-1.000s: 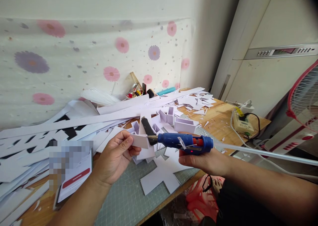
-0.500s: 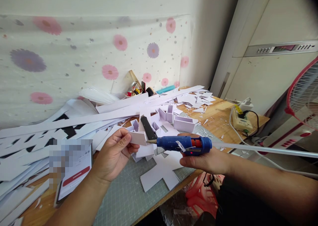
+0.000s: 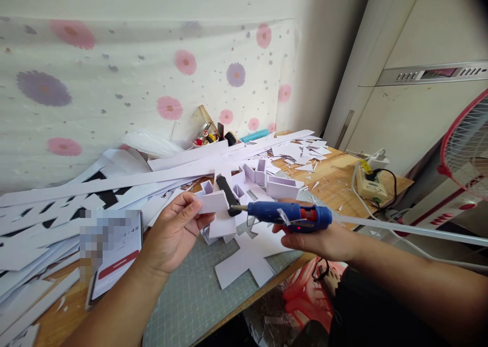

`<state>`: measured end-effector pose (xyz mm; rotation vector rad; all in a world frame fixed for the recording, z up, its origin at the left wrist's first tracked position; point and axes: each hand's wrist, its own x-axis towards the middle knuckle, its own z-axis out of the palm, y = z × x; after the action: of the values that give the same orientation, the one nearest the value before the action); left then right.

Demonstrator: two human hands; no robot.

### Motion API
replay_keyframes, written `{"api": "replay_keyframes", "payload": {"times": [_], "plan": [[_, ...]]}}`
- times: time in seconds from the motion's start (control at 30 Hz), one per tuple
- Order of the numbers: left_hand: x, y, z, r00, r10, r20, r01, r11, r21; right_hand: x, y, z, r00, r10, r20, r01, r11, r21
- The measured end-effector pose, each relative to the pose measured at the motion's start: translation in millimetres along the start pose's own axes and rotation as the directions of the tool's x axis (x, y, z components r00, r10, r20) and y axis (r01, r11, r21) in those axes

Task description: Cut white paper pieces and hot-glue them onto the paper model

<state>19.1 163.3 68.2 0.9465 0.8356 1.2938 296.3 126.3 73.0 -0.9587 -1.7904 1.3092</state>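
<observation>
The counter [image 3: 335,179] carries a green cutting mat [image 3: 198,296] at its near edge, and everything below is placed from that mat. Behind the mat and off to its left lies a broad heap of white strips [image 3: 114,184]; on the mat's far right part lies a flat cross-shaped cutout [image 3: 247,260], with small folded white boxes [image 3: 282,188] just beyond it.

Above the mat's right side the right hand [image 3: 320,240] is closed around a blue glue gun [image 3: 290,216], palm up under the body, forearm coming in from the right. The gun's long axis runs nearly level, left to right, with a clear glue stick [image 3: 400,230] trailing out of its back well past the mat's right edge. Its metal nozzle [image 3: 238,208] points left.

Above the mat's middle the left hand [image 3: 171,235] is raised, wrist bent back, fingers [image 3: 186,212] pinching the left end of a small white card piece [image 3: 213,202] between thumb and forefinger. The piece sticks out to the right, toward the nozzle, whose tip sits just beside the piece's right edge; whether they touch, I cannot tell.
</observation>
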Motion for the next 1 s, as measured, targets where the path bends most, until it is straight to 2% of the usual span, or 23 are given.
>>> {"api": "replay_keyframes", "payload": {"times": [0.13, 0.2, 0.3, 0.43, 0.6, 0.8, 1.0], "plan": [[0.1, 3.0, 2.3, 0.993, 0.106, -0.048, -0.106, 0.994, 0.000, -4.8, -3.2, -2.6, 0.997, -0.040, -0.068, 0.036, 0.998, -0.056], [-1.3, 5.4, 4.2, 0.993, 0.102, -0.055, -0.104, 0.994, -0.021, -5.5, -4.5, -3.0, 0.993, -0.082, -0.085, 0.070, 0.989, -0.133], [-5.9, 7.1, 7.4, 0.999, 0.011, -0.044, -0.013, 0.999, -0.035, -2.8, -5.3, -2.2, 0.977, -0.206, -0.056, 0.188, 0.953, -0.239], [-12.7, 2.1, 10.3, 0.994, -0.110, 0.016, 0.110, 0.994, 0.003, 3.2, -4.9, 1.6, 0.929, -0.370, 0.006, 0.350, 0.874, -0.337], [-17.3, -4.9, 13.7, 0.984, -0.146, 0.102, 0.150, 0.988, -0.036, 5.1, -0.9, 9.1, 0.924, -0.379, 0.040, 0.365, 0.849, -0.383], [-18.2, -5.6, 16.8, 0.980, -0.162, 0.111, 0.173, 0.980, -0.098, 5.4, 2.1, 12.3, 0.931, -0.345, 0.117, 0.360, 0.822, -0.442], [-17.8, -6.5, 15.8, 0.976, -0.178, 0.129, 0.191, 0.977, -0.097, 6.9, 1.3, 11.7, 0.920, -0.377, 0.107, 0.382, 0.802, -0.459]]}}
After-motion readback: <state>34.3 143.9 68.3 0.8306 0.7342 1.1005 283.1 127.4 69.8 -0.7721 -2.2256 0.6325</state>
